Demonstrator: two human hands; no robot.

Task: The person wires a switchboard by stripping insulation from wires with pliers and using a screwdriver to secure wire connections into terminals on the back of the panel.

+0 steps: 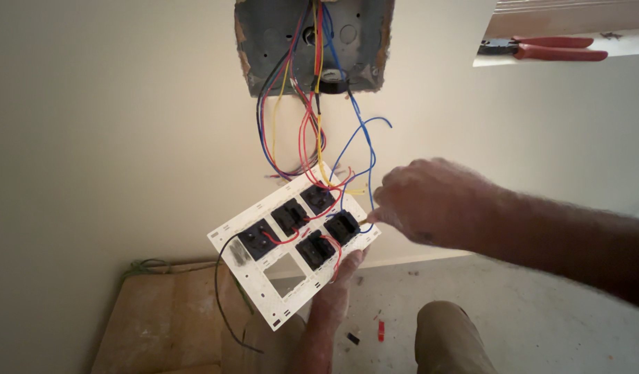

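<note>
Left hand (341, 277): grips the white switch plate (264, 277) from below, at 6 o'clock.
Right hand (430, 201): fingers curled, pinching at a black switch module (343, 225).
Wires (312, 138): run to the wall box (312, 41) at 12 o'clock.

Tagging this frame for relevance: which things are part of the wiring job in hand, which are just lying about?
In hand:
left hand holding up white switch plate
right hand at black switch modules
coloured wires running from the wall box

Lying about:
red-handled pliers on the ledge
wooden board, green cord
small red and black bits on the floor
</note>
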